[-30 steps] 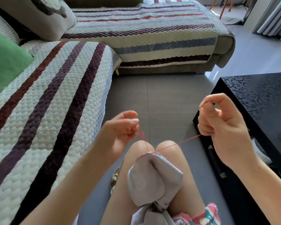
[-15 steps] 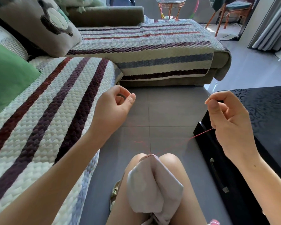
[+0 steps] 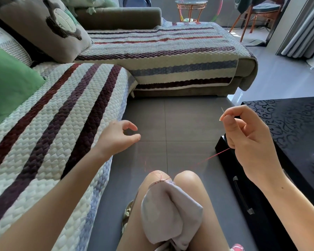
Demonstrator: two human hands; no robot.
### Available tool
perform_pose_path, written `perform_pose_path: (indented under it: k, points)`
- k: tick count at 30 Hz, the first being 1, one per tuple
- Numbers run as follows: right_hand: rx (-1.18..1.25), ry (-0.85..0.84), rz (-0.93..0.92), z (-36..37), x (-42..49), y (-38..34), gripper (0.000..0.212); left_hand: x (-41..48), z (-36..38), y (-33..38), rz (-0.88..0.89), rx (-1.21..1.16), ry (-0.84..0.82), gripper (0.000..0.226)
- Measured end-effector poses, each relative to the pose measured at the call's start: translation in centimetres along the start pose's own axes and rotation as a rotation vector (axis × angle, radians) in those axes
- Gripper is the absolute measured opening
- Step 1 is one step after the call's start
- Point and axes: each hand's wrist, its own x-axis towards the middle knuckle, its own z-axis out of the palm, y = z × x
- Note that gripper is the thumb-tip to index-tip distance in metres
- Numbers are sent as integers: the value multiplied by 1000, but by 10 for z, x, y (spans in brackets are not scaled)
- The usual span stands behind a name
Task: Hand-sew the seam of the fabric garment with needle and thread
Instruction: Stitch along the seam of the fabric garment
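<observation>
A pale grey fabric garment [image 3: 169, 212] lies draped over my knees, with red stitches at its top edge. My right hand [image 3: 248, 140] is raised at the right and pinches a thin needle [image 3: 223, 110] between thumb and forefinger. A red thread [image 3: 212, 157] runs taut from that hand down to the fabric's edge. My left hand [image 3: 118, 136] hovers over the floor at the sofa's edge, fingers loosely curled, thumb and forefinger apart. Whether it holds a faint thread strand is too fine to tell.
A striped quilted sofa cover [image 3: 49, 134] fills the left, with a green cushion [image 3: 9, 84] and a grey pillow [image 3: 43, 28]. A glossy black table [image 3: 288, 142] stands at the right. Grey tiled floor [image 3: 181, 124] lies ahead of my knees.
My right hand rose and drew the thread out to the right. My left hand let go near the fabric, lifted away to the left and loosened its fingers. The view tilted upward.
</observation>
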Motion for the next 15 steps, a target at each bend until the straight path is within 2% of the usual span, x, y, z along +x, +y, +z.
perform_pose_path:
  k: [3, 6, 10, 15]
  points:
    - [13, -9, -9, 1, 2, -5, 16, -7, 15, 5, 244, 24, -248, 5]
    - [33, -25, -15, 2, 2, -7, 22, -10, 27, 7, 360, 79, -585, 15]
    - [51, -71, 0, 6, -1, -8, 31, -13, 36, 10, 257, -55, -917, 25]
    - [27, -93, 6, 10, -3, -3, 24, -11, 38, 1, 169, -71, -1104, 23]
